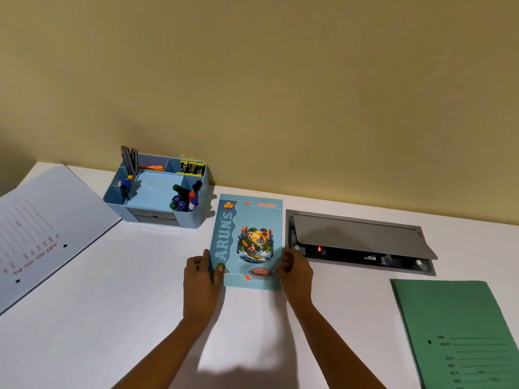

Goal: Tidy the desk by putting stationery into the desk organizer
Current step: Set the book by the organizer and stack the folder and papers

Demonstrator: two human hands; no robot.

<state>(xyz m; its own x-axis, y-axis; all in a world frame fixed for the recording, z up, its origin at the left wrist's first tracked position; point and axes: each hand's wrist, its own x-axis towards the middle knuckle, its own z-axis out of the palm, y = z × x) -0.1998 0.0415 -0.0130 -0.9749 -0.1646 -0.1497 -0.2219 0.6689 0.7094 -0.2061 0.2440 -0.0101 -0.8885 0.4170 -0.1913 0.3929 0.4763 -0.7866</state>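
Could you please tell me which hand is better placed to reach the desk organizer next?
Probably left: the left hand grips the notebook on the side nearer the organizer; the right hand is farther.

On notebook [248,240] cover: "ARUN'S" vert. on left band, "ALL NEW" top-left; red script top-right illegible. File [50,220]: "ART NO. 101 PL", upside-down. Folder [455,327]: form text, unreadable.

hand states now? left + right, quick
Left hand: grips the blue notebook at its lower left edge, thumb on the cover.
Right hand: fingers curled on the notebook's lower right edge, pinching it.
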